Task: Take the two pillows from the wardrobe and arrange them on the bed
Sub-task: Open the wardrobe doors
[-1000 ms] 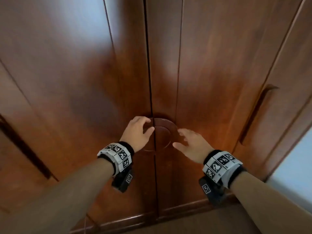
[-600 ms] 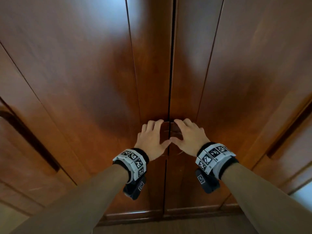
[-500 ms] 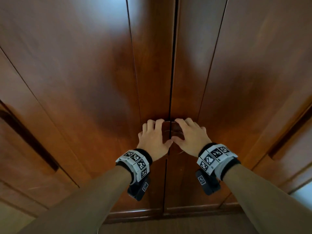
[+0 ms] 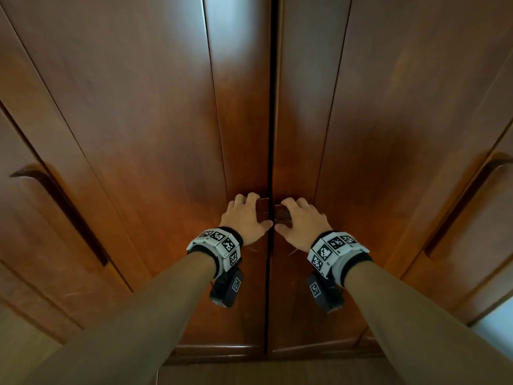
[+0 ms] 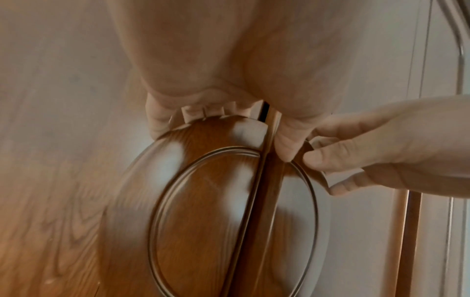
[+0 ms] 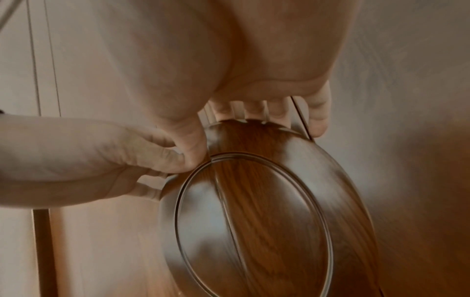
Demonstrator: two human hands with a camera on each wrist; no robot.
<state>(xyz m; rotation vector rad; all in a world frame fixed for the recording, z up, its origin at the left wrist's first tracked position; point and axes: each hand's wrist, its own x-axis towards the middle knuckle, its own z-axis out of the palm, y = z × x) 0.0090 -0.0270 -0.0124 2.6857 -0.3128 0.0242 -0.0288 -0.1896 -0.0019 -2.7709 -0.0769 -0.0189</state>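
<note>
The wardrobe fills the head view, its two middle doors (image 4: 166, 120) (image 4: 374, 120) meeting at a thin dark seam. A round wooden handle (image 4: 263, 208), split in two halves, straddles that seam. My left hand (image 4: 245, 218) grips the left half (image 5: 203, 211), fingers (image 5: 201, 113) curled over its top edge. My right hand (image 4: 301, 220) grips the right half (image 6: 267, 211) the same way, fingers (image 6: 254, 110) hooked behind the rim. Each wrist view also catches the other hand (image 5: 368, 144) (image 6: 101, 152) beside it. No pillows are in view.
Further wardrobe doors with long recessed grips stand at the left (image 4: 63, 212) and right (image 4: 466, 204). A wooden plinth (image 4: 222, 350) runs along the bottom, with floor below. A pale surface (image 4: 497, 323) shows at the lower right corner.
Both hands reached in from apart and closed on the two halves of the round handle. My view has centred on the seam between the doors.
</note>
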